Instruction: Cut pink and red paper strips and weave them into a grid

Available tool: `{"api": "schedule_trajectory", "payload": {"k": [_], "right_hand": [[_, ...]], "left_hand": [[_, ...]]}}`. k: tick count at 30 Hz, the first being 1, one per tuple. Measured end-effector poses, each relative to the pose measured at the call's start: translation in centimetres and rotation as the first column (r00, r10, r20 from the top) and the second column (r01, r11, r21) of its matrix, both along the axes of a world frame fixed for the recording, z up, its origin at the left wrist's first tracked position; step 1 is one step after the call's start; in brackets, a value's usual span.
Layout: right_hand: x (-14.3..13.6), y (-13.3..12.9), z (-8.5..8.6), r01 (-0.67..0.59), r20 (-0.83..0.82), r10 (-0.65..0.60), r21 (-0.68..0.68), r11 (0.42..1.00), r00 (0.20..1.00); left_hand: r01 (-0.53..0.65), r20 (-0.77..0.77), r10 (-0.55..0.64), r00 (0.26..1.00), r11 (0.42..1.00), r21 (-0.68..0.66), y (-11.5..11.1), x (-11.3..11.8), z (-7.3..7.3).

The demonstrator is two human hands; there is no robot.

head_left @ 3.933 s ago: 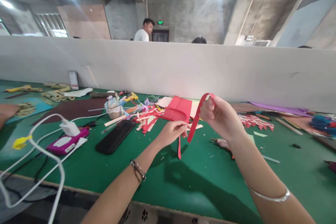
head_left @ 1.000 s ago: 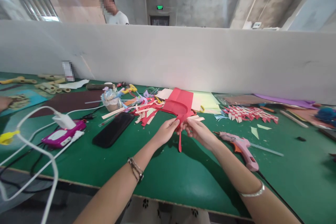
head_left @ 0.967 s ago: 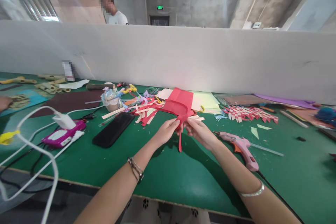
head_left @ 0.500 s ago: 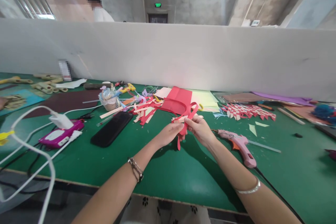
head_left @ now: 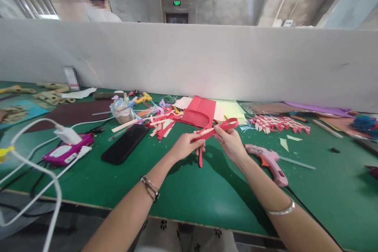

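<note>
Red and pale pink paper strips are held above the green table in front of me. My left hand pinches them at their left end, and one red tail hangs below its fingers. My right hand has its fingers closed on the right part, where a red loop sticks out past the fingertips. Another red strip curves up behind the hands, over a red paper sheet. Just right of my right hand lies a pink glue gun.
On the green table lie a black phone, a purple power strip with white cables, loose paper strips, a cup of tools and woven red-white paper. A person is beyond the white partition.
My right hand has moved slightly right, away from my left hand. The strips between them now stretch sideways, and the red loop leans right rather than up.
</note>
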State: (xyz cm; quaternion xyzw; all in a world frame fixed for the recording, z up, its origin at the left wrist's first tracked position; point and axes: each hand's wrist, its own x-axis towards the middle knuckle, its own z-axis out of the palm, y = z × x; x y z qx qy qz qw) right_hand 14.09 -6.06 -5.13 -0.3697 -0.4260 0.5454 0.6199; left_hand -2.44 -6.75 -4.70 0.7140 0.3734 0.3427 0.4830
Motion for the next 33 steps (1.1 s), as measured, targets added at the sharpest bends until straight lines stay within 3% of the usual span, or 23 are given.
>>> {"api": "schedule_trajectory", "payload": {"k": [2,5,7,9,11,13,14,16,18,20,22,28,33], "right_hand": [[0.0,-0.1,0.0,-0.003,-0.011,0.003,-0.015,1.0,1.0],[-0.4,-0.3,0.1,-0.058,0.035,0.059,-0.033,0.998,0.998],[-0.5,-0.3,0.0,-0.075,0.07,0.076,-0.007,0.997,0.995],[-0.4,-0.3,0.0,-0.014,0.06,0.011,0.058,0.998,0.998],[0.0,-0.2,0.1,0.139,0.058,-0.148,0.139,0.981,0.987],[0.5,-0.3,0.4,0.299,0.156,-0.349,0.272,0.915,0.924],[0.6,-0.4,0.6,0.328,0.244,-0.429,0.365,0.871,0.87],[0.7,-0.7,1.0,0.206,0.456,-0.476,0.523,0.827,0.752],[0.3,-1.1,1.1,-0.059,0.662,-0.346,0.509,0.859,0.665],[-0.1,-1.3,0.8,-0.291,0.79,-0.133,0.369,0.883,0.599],[-0.4,-1.4,0.3,-0.396,0.826,0.019,0.249,0.884,0.564],[-0.7,-1.3,-0.6,-0.364,0.759,0.131,0.146,0.92,0.638],[-0.8,-1.3,-0.6,-0.331,0.729,0.123,0.149,0.932,0.673]], "left_hand": [[-0.128,0.052,0.125,0.991,0.989,0.067,0.2,-0.2,0.1],[-0.344,0.096,0.332,0.938,0.924,0.167,0.6,-0.5,0.1],[-0.419,0.107,0.406,0.908,0.887,0.192,0.9,-0.8,0.1],[-0.441,0.116,0.426,0.897,0.877,0.191,1.1,-1.1,0.1],[-0.436,0.115,0.421,0.9,0.881,0.186,1.3,-1.3,0.2],[-0.41,0.096,0.399,0.912,0.893,0.185,1.4,-1.5,0.2],[-0.381,0.075,0.373,0.925,0.906,0.184,1.3,-1.6,0.3],[-0.273,0.014,0.275,0.961,0.946,0.175,1.1,-1.5,0.3],[-0.157,-0.026,0.163,0.986,0.975,0.154,0.9,-1.4,0.4],[-0.106,-0.009,0.108,0.994,0.986,0.125,0.7,-1.1,0.4],[-0.115,0.047,0.112,0.993,0.989,0.088,0.8,-1.0,0.3],[-0.151,0.155,0.144,0.977,0.988,0.036,1.0,-0.8,0.1],[-0.246,0.187,0.232,0.955,0.967,0.058,0.7,-0.4,0.0]]}}
